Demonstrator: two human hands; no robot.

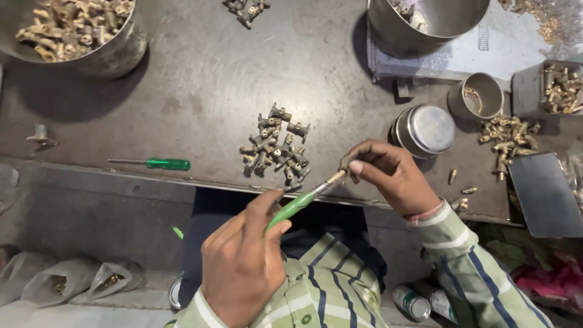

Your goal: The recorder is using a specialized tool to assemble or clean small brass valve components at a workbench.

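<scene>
Head view: dark metal desk (200,79), scuffed, near edge running left to right; grey floor below it with small plastic bags (67,280) of brass bits at near left. Far left a steel bowl (118,51) full of brass fittings, far right a second bowl (425,27), a small steel cup (477,97) and a round lidded tin (425,129). Pile of small brass parts (276,146) mid-desk, another loose pile (507,138) at right. Spare green screwdriver (155,163) lies left of the mid pile.

Left hand (243,261) closed around the green-handled screwdriver (297,205), over the lap just off the desk's near edge. Right hand (388,173) pinches a small brass part (346,164) with its fingertips, right at the screwdriver tip, touching it.
</scene>
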